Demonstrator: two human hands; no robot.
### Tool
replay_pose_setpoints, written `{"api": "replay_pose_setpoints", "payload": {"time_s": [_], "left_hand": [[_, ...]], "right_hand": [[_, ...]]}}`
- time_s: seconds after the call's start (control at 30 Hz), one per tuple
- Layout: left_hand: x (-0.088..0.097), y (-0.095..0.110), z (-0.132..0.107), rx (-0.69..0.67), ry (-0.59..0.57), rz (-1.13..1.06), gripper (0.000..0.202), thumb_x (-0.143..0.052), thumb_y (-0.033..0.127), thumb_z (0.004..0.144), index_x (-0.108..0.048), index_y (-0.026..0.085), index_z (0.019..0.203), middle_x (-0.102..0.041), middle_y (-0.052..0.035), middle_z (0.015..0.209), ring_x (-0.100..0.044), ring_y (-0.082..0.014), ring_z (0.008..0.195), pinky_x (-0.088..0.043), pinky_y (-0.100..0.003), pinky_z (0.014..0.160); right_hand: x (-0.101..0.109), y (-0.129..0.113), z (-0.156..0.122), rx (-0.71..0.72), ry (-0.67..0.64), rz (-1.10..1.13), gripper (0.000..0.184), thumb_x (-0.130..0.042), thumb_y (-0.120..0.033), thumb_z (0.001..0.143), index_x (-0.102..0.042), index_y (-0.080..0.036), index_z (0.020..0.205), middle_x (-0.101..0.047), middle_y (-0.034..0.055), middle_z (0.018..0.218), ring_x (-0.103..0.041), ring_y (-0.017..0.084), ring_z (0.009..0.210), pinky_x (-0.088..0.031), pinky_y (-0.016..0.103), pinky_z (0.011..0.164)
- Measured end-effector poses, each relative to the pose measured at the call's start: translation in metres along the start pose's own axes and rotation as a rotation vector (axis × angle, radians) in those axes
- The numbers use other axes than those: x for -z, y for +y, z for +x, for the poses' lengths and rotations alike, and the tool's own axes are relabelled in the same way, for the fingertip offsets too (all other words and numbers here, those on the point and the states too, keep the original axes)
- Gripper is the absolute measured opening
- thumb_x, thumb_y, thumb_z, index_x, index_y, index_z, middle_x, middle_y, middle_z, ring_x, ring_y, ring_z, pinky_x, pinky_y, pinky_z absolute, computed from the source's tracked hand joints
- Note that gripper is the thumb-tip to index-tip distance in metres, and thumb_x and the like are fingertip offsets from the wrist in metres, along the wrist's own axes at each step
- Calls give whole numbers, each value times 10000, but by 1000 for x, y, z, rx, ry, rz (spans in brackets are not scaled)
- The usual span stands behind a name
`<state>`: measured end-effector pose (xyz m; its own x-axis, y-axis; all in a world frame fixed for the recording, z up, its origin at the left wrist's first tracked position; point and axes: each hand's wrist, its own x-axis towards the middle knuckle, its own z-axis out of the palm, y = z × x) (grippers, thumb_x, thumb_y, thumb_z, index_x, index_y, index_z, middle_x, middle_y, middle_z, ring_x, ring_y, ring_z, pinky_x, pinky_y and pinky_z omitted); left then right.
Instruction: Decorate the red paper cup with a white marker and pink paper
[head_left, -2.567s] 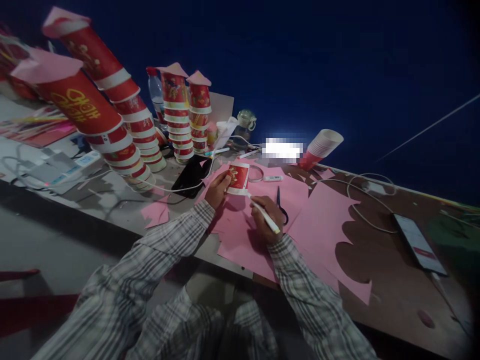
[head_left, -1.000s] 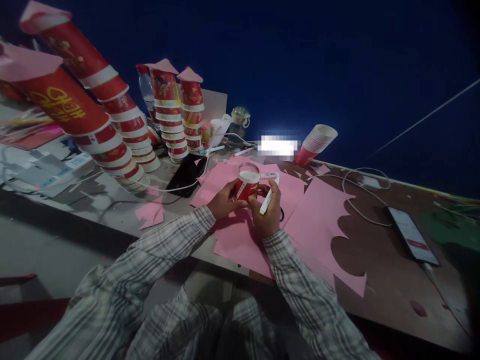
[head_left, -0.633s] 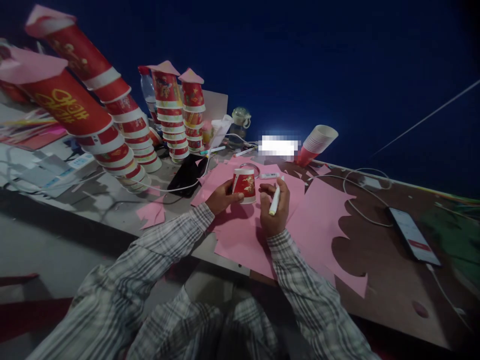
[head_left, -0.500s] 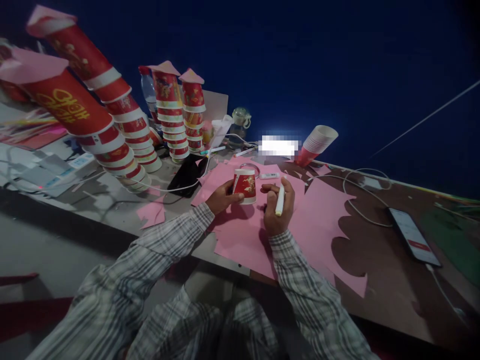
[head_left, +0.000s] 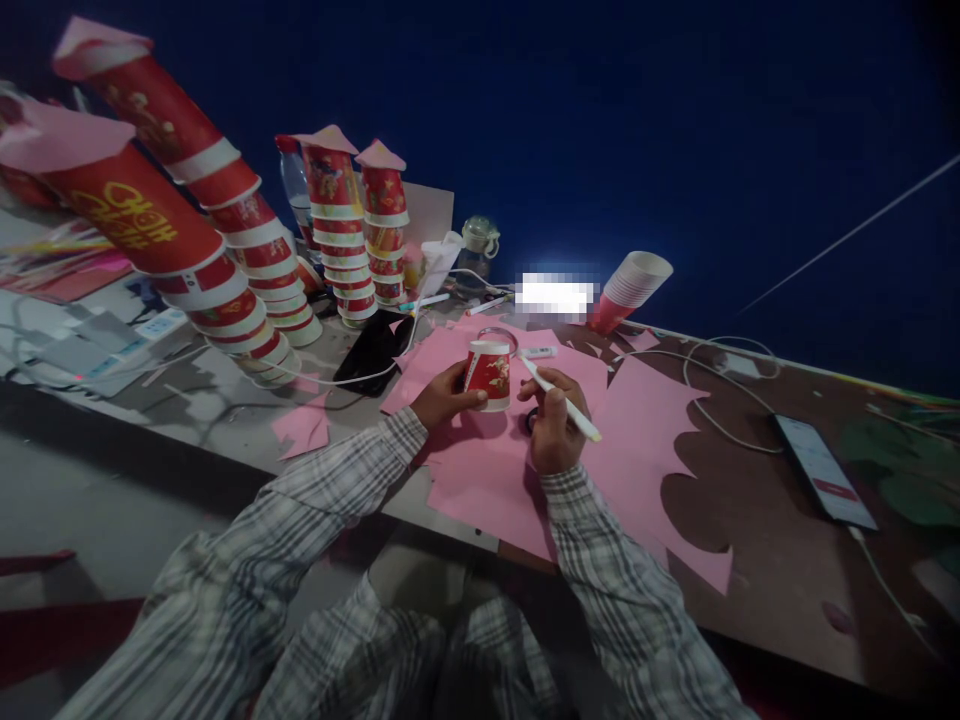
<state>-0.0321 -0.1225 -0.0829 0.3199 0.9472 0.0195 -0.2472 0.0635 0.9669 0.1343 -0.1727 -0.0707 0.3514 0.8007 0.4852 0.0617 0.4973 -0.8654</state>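
Note:
My left hand (head_left: pixel 448 397) is closed around the left side of a red paper cup (head_left: pixel 493 375) with gold print, held mouth-down above the pink paper (head_left: pixel 480 485). In my right hand (head_left: pixel 556 425) is a slim white marker pen (head_left: pixel 564 403), its tip pointing up-left towards the cup, a short gap away from it. The marker's yellowish end sticks out on the right. Behind the cup lies a roll of clear tape (head_left: pixel 501 338), partly hidden, and beside it a small white stick-shaped item (head_left: pixel 538 352). A dark ring (head_left: pixel 531 420) shows by my right fingers.
Towers of red cups with pink paper cones (head_left: pixel 187 230) stand at the left, with two smaller towers (head_left: pixel 337 230) behind. A nested cup stack (head_left: pixel 630 290) leans near the blue wall. A charging phone (head_left: pixel 825 470) lies right; a black phone-like slab (head_left: pixel 375 352) lies left.
My right hand has turned the marker from nearly upright to slanting, with its tip now towards the cup. The left hand and cup stay almost in place.

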Motion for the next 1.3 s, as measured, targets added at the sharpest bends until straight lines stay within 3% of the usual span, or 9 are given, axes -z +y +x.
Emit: {"api": "replay_pose_setpoints", "payload": {"time_s": [0.27,0.47,1.0,1.3], "left_hand": [[-2,0,0,6,-6,-26,686,-895,316,568,-633,117,1169,-697,-133,1123,-652,-286,1039,-465,-458,981],[-4,0,-3,-7,-19,-45,658,-888,295,585,-631,123,1166,-695,-127,1137,-655,-268,1030,-477,-437,967],[-7,3,-5,1,-29,-34,671,-892,300,581,-631,127,1175,-702,-119,1122,-659,-272,1039,-491,-423,960],[-6,0,-4,0,-23,-33,676,-890,301,586,-632,139,1189,-695,-122,1152,-653,-280,1061,-485,-447,982]], "right_hand": [[-1,-6,-2,-47,-68,60,232,-634,-402,883,-640,-205,1007,-659,-13,694,-618,144,619,-514,296,590],[-3,-3,-2,-48,-71,55,224,-595,-403,908,-639,-199,991,-627,-36,613,-585,129,555,-509,292,574],[-5,-9,0,-20,-90,67,263,-588,-444,914,-671,-199,960,-638,-12,659,-603,136,589,-530,304,586],[-3,-8,-1,-12,-78,18,224,-608,-392,907,-687,-192,968,-668,5,717,-619,137,625,-533,291,592]]}}
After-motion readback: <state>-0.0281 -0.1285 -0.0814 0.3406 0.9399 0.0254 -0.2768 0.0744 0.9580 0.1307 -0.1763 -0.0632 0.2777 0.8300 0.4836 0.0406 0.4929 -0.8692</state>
